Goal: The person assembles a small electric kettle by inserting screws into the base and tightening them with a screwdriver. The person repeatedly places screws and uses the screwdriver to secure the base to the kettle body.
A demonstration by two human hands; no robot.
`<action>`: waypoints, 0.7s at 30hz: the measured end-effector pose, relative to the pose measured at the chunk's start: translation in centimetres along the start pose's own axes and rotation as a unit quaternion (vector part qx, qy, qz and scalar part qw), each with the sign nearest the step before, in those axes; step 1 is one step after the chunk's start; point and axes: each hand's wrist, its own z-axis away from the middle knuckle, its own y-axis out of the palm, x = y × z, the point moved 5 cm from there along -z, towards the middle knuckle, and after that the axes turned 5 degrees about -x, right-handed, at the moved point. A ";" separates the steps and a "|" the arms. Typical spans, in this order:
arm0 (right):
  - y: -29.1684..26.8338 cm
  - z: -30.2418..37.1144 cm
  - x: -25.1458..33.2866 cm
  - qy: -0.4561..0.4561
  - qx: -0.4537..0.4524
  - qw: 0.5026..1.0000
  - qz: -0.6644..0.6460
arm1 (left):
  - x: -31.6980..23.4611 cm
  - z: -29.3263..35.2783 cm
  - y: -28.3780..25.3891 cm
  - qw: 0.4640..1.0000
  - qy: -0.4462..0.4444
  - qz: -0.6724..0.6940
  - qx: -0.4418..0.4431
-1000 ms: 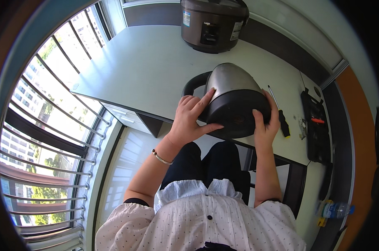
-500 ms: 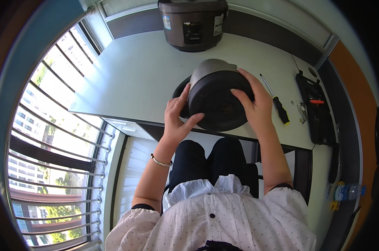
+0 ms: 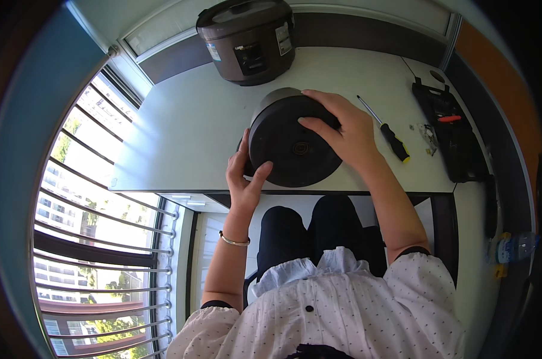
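Tipped so that its round black underside faces me, an electric kettle [image 3: 295,142] is held between both hands above the front of the table. A small ringed socket sits in the middle of that underside, and a strip of grey metal body shows behind its upper rim. My left hand [image 3: 246,176] grips the kettle's left side, thumb on the underside, beside a dark part that looks like the handle. On the upper right, my right hand [image 3: 342,128] wraps the rim with its thumb pressed on the base. The kettle's top is hidden.
A brown rice cooker [image 3: 247,45] stands at the back of the white table [image 3: 175,125]. To the right lie a screwdriver [image 3: 390,137], small metal parts [image 3: 427,137] and an open black tool case [image 3: 456,140]. A plastic bottle [image 3: 516,247] is far right; a barred window is left.
The kettle has turned slightly in my hands, so its underside faces me more squarely. The view has shifted, and both hands keep their hold.
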 end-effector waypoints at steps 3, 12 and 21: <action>0.2 -0.3 -0.2 -0.036 -0.040 0.998 0.021 | -0.3 -0.3 0.1 1.000 -0.006 0.006 -0.004; 0.0 -0.1 -1.1 0.003 -0.070 0.997 0.021 | -1.9 -0.7 0.9 1.000 -0.001 0.007 -0.019; 0.1 -0.2 -0.9 -0.009 -0.074 0.996 0.048 | -2.1 -0.9 0.9 1.000 -0.001 0.002 -0.018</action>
